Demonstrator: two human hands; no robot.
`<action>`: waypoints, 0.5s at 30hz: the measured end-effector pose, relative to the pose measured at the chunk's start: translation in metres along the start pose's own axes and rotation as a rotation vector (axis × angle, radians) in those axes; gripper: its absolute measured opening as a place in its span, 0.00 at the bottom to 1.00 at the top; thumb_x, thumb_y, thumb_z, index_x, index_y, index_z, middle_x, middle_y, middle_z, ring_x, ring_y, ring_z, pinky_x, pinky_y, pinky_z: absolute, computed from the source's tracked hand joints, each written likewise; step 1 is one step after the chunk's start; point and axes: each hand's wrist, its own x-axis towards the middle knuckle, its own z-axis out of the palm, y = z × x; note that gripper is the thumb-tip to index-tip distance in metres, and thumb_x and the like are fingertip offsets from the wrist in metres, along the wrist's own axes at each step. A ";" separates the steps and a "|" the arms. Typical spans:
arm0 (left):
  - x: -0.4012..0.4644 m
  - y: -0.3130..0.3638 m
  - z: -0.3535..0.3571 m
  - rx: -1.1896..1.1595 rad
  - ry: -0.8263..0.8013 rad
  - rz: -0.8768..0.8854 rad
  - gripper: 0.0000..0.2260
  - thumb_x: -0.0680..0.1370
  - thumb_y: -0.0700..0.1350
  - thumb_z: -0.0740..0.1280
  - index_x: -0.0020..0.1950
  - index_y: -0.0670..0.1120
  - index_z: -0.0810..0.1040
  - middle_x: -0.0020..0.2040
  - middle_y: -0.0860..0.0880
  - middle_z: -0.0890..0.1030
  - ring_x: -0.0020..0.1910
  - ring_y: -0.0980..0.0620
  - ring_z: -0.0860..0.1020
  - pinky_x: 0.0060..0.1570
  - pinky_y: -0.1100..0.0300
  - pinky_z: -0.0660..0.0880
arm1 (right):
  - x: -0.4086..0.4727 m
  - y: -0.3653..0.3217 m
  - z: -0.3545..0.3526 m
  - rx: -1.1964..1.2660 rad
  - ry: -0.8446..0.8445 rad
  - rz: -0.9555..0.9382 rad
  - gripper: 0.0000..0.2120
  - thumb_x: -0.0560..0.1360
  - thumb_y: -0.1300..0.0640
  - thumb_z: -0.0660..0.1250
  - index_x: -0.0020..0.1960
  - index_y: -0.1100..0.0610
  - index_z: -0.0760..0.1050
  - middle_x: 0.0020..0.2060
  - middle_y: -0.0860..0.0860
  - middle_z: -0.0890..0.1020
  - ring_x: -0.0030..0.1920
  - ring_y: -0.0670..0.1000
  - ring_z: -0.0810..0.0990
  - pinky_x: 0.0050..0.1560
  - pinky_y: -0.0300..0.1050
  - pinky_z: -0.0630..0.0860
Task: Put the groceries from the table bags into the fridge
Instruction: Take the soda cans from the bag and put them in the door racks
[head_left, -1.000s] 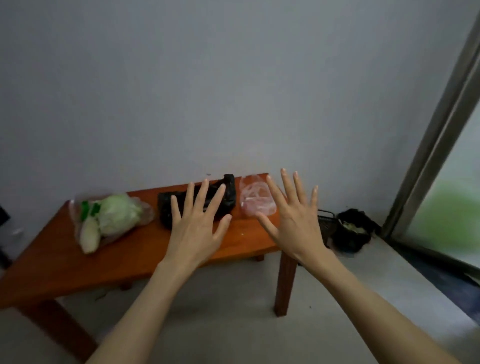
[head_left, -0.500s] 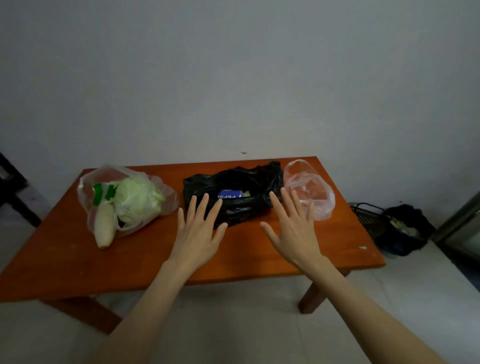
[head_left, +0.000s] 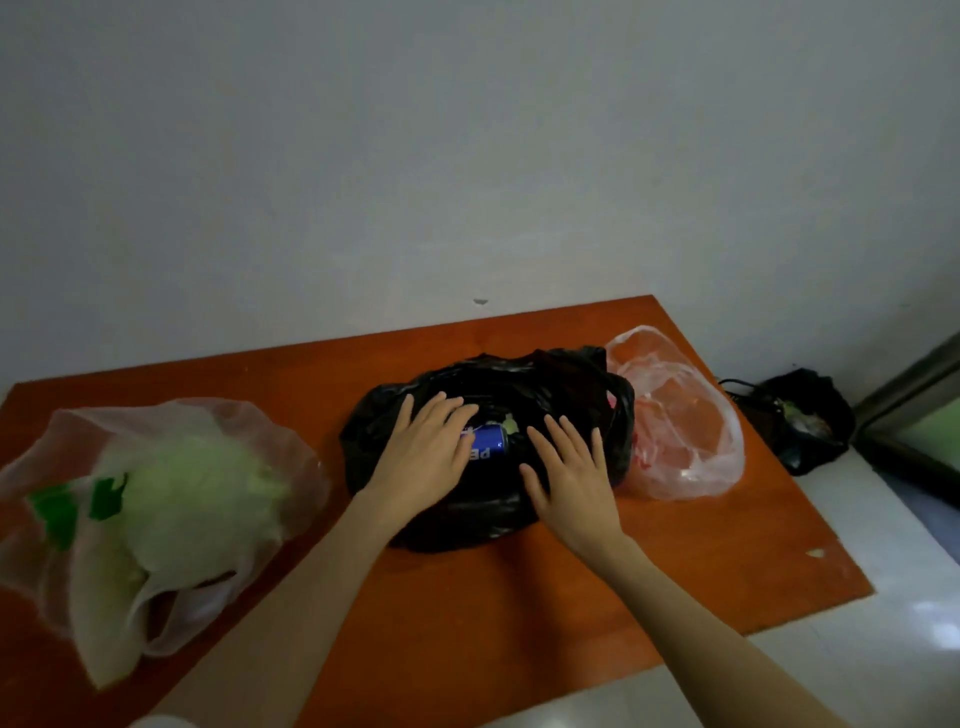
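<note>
a plain grey wall (head_left: 467, 156) rises behind, pale floor tiles (head_left: 883, 597) spread at right — there a dark bin with a black liner (head_left: 805, 421) sits beside a door frame (head_left: 914, 384).

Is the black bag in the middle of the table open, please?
Open: the black bag gapes upward, showing a blue can lying on its side inside.

black bag (head_left: 566, 384) open, blue can (head_left: 488, 441) inside
</note>
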 end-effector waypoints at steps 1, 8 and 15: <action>0.009 -0.009 0.006 -0.005 -0.077 0.013 0.21 0.82 0.50 0.52 0.75 0.48 0.58 0.75 0.49 0.60 0.76 0.51 0.52 0.73 0.51 0.44 | 0.003 0.002 0.011 -0.039 -0.058 0.034 0.27 0.78 0.42 0.49 0.66 0.57 0.72 0.66 0.57 0.74 0.69 0.57 0.69 0.69 0.61 0.57; 0.041 -0.052 0.064 0.103 -0.371 -0.001 0.30 0.80 0.47 0.60 0.77 0.47 0.48 0.77 0.46 0.52 0.76 0.46 0.52 0.74 0.51 0.51 | 0.005 0.016 0.060 -0.090 -0.314 0.158 0.33 0.78 0.37 0.38 0.68 0.53 0.70 0.67 0.55 0.73 0.68 0.56 0.70 0.61 0.62 0.69; 0.070 -0.056 0.089 0.159 -0.472 -0.014 0.39 0.74 0.54 0.68 0.76 0.46 0.49 0.73 0.43 0.60 0.71 0.43 0.62 0.68 0.51 0.61 | 0.000 0.023 0.084 -0.036 -0.366 0.158 0.29 0.75 0.36 0.49 0.67 0.51 0.70 0.66 0.53 0.74 0.61 0.54 0.78 0.47 0.53 0.79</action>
